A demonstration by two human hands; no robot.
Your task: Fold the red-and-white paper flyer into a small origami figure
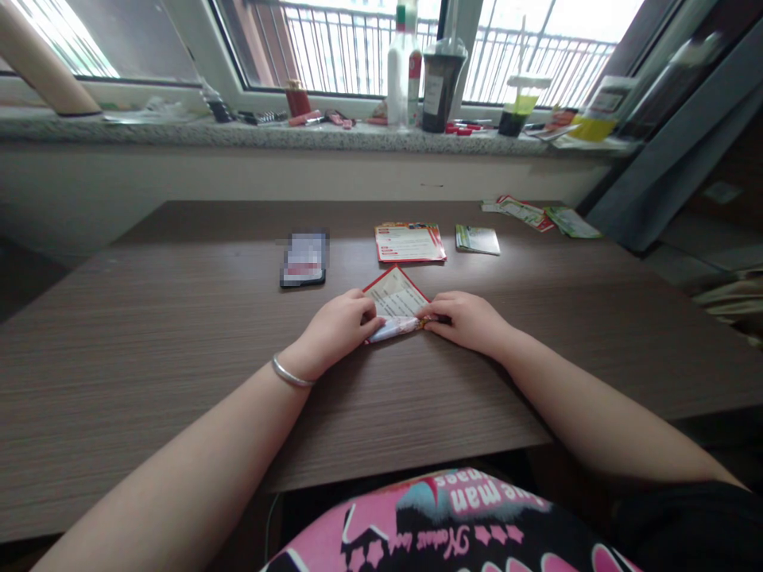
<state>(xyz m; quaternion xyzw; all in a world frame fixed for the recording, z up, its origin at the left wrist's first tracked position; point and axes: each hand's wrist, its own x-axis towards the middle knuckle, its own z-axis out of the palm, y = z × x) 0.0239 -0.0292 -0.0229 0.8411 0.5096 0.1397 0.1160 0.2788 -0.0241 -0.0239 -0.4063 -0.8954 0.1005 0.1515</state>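
A red-edged printed paper (394,295) lies on the table between my hands, one corner pointing away from me and its near edge folded over. My left hand (342,322), with a silver bangle at the wrist, pinches the left end of the fold. At the right end, the fingers of my right hand (465,319) are closed on the same paper. Just beyond it sits a stack of red-bordered printed sheets (410,243). A smaller stack of cards (477,240) is to the right of that.
On the wooden table (179,342), a phone (304,258) lies left of the sheets. Loose leaflets (524,213) are at the back right. Bottles, a dark lidded cup (437,87) and small items line the stone windowsill (334,139).
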